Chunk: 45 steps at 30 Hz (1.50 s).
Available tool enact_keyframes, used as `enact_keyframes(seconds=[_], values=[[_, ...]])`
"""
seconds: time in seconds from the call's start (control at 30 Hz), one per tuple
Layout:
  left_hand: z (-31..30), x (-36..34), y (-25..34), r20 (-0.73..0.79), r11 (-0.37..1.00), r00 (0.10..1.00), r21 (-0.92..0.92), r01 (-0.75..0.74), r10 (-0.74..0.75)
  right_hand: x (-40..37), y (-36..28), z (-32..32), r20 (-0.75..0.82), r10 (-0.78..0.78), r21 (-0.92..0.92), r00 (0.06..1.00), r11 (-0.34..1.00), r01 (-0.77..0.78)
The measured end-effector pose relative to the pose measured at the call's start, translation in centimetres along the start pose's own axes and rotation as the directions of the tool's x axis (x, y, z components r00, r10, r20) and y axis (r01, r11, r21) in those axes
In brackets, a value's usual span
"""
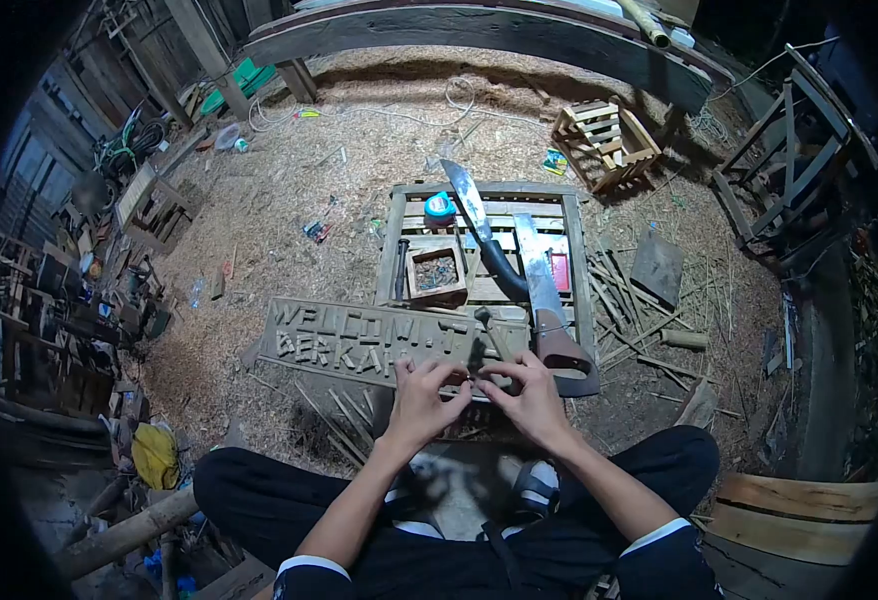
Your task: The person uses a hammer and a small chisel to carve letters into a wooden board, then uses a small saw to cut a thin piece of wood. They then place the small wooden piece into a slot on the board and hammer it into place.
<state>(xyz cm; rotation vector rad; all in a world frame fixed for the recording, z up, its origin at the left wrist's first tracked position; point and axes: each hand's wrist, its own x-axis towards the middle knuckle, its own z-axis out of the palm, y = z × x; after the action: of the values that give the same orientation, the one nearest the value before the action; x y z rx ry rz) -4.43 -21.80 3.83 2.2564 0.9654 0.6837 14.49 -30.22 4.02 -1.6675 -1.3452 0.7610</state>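
A wooden sign board with raised letters lies on the sawdust floor in front of my crossed legs. My left hand rests on the board's near right edge, fingers pressing a small wooden piece. My right hand sits close beside it, fingers pinched at the same spot, where a hammer stands against the board; who grips it I cannot tell. A handsaw lies just right of my hands, handle nearest.
A slatted pallet beyond the board carries a machete, a small box of nails and a tape roll. A wooden crate stands farther right. Scrap wood and tools clutter the left side.
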Motion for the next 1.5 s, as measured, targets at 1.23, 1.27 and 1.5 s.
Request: enact_keyframes(seconds=[1.23,1.27,1.5], values=[[2.3,-0.8,-3.5,-0.057,0.998,0.997,0.019,0.061,-0.060,-0.6,2.6,2.2,0.019,0.026,-0.268,0.999,0.963,-0.020],[2.4,-0.8,-3.4,-0.057,0.998,0.996,0.016,0.066,-0.065,-0.9,2.7,2.1,0.018,0.018,-0.274,1.000,0.962,-0.012],[2.8,-1.1,-3.4,-0.061,0.998,0.997,0.011,0.055,-0.054,-0.9,2.6,2.6,0.024,-0.027,-0.310,0.999,0.950,0.033]])
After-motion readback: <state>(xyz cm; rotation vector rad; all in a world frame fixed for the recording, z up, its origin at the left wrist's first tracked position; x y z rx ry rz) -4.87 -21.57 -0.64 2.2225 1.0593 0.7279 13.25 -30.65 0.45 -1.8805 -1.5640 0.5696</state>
